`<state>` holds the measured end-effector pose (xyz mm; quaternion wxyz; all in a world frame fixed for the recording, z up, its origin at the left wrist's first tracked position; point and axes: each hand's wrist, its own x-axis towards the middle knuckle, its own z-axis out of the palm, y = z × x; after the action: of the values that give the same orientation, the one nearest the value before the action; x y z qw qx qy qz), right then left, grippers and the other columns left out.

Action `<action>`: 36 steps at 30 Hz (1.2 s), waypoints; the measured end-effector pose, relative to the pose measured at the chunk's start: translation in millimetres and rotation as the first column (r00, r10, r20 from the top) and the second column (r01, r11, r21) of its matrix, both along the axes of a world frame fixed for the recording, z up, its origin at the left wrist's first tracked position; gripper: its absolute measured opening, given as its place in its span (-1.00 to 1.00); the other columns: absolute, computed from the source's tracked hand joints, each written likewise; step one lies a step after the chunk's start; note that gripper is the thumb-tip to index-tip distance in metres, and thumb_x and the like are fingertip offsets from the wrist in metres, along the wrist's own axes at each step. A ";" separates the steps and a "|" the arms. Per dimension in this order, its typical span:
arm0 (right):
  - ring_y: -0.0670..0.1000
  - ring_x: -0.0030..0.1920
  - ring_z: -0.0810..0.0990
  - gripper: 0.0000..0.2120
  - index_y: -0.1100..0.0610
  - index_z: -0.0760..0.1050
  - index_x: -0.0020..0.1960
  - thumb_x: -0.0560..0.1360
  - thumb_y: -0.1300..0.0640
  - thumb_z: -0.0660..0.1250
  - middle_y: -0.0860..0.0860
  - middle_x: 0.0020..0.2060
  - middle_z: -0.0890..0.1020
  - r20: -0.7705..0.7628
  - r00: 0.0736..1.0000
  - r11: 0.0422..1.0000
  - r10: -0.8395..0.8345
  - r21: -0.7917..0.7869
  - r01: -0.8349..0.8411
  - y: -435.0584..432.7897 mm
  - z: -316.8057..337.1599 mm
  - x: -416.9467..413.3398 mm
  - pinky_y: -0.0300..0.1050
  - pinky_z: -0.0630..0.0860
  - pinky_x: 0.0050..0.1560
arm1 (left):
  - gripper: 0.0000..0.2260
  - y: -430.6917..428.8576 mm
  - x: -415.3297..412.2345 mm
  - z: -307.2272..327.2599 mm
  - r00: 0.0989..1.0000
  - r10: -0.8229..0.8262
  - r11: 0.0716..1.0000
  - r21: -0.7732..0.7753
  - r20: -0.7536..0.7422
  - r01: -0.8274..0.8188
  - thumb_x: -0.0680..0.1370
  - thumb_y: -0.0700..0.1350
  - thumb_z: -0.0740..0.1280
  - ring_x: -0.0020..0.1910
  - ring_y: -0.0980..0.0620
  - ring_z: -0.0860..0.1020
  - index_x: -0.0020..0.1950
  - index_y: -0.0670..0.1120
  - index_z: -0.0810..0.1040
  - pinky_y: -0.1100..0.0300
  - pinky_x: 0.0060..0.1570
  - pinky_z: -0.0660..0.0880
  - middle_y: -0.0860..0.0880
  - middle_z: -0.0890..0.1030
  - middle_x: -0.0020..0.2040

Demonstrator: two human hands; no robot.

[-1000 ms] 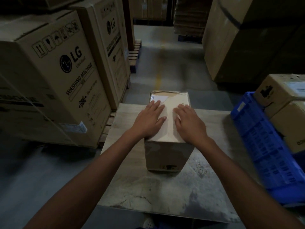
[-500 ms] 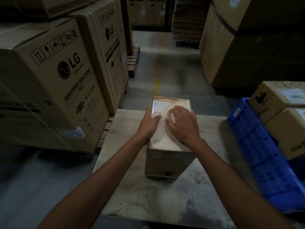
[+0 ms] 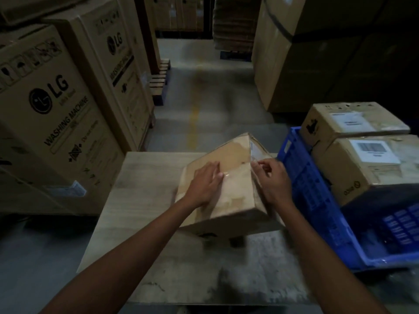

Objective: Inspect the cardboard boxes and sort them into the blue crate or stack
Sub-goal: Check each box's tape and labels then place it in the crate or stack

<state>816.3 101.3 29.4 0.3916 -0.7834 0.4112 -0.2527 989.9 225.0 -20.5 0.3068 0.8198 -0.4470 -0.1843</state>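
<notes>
A brown cardboard box [image 3: 233,200] stands tipped on the wooden table [image 3: 140,200], rolled toward the right with one long edge raised. My left hand [image 3: 205,184] lies flat on its upward-facing side, fingers straight. My right hand [image 3: 271,180] grips the raised right edge beside a white label, fingers curled over it. Right of the table sits the blue crate [image 3: 317,200], holding two cardboard boxes [image 3: 353,123] [image 3: 371,164] with white labels.
Tall washing machine cartons [image 3: 59,114] line the left on a pallet. Large cartons [image 3: 294,55] stand at the back right. A grey floor aisle [image 3: 204,91] with a yellow line runs ahead between them.
The box has been tipped and turned to the right, toward the crate. My right hand went from lying on its top to gripping its right edge; my left stays flat on it.
</notes>
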 end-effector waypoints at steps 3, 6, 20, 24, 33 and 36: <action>0.05 0.19 0.51 -0.43 0.04 0.40 0.37 0.48 -0.20 0.45 -0.01 0.26 0.42 -0.058 0.998 0.954 -0.012 0.299 0.029 -25.8 -13.7 -22.0 0.11 0.54 0.19 | -0.48 -0.7 -4.3 -23.5 0.991 -0.052 0.990 0.140 0.120 0.035 0.69 0.14 0.06 0.59 -0.11 0.12 0.61 -0.06 0.18 0.03 0.54 0.03 -0.14 0.16 0.61; 0.08 0.19 0.58 -0.49 0.05 0.40 0.39 0.51 -0.02 0.46 0.01 0.25 0.54 -0.065 0.998 0.882 0.017 0.470 0.015 -42.4 -33.3 -35.4 0.19 0.57 0.21 | -0.49 1.6 -8.7 -32.0 0.972 -0.115 0.979 0.190 0.205 0.076 0.70 0.09 0.09 0.61 -0.11 0.04 0.62 -0.05 0.14 0.14 0.51 -0.09 -0.15 0.06 0.63; 0.17 0.63 -0.16 -0.10 0.06 -0.14 0.65 0.55 -0.29 0.23 0.13 0.64 -0.19 -0.457 0.868 0.955 0.194 -0.113 -0.273 38.0 -114.7 20.2 0.17 -0.03 0.57 | -0.28 97.4 31.9 -64.4 0.940 -0.054 0.905 0.413 0.338 -0.096 0.54 0.40 -0.22 0.60 0.00 -0.26 0.64 0.10 -0.15 -0.05 0.57 -0.22 0.00 -0.25 0.63; 0.12 0.63 -0.16 -0.13 0.03 -0.04 0.65 0.46 -0.40 -0.29 0.08 0.65 -0.09 -0.626 0.707 0.814 0.329 -0.191 -0.549 52.4 -112.8 59.1 0.21 -0.10 0.59 | -0.18 114.5 71.5 -62.3 0.925 -0.087 0.908 0.412 0.370 -0.080 0.46 0.46 -0.39 0.60 0.02 -0.26 0.64 0.10 -0.14 -0.07 0.57 -0.22 0.01 -0.23 0.63; 0.09 0.63 -0.20 -0.07 -0.01 -0.05 0.65 0.39 -0.41 -0.41 0.04 0.65 -0.12 -0.687 0.654 0.801 0.317 -0.176 -0.573 68.2 -109.1 181.7 0.19 -0.08 0.59 | -0.25 133.5 193.0 -65.8 0.922 -0.052 0.917 0.384 0.384 -0.108 0.52 0.44 -0.32 0.61 0.05 -0.23 0.64 0.12 -0.11 -0.24 0.54 -0.18 0.05 -0.18 0.64; 0.09 0.63 -0.18 -0.08 -0.01 -0.04 0.65 0.41 -0.42 -0.38 0.03 0.65 -0.10 -0.682 0.658 0.799 0.318 -0.182 -0.574 68.8 -109.7 227.9 0.19 -0.09 0.59 | -0.27 134.1 240.4 -69.9 0.917 -0.056 0.908 0.402 0.396 -0.119 0.54 0.40 -0.27 0.61 0.06 -0.23 0.65 0.09 -0.10 -0.21 0.54 -0.21 0.03 -0.18 0.65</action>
<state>1044.2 170.1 -80.3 0.1239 -0.9592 0.2491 0.0508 1230.3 359.2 -90.4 0.0296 0.8937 -0.4364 -0.0999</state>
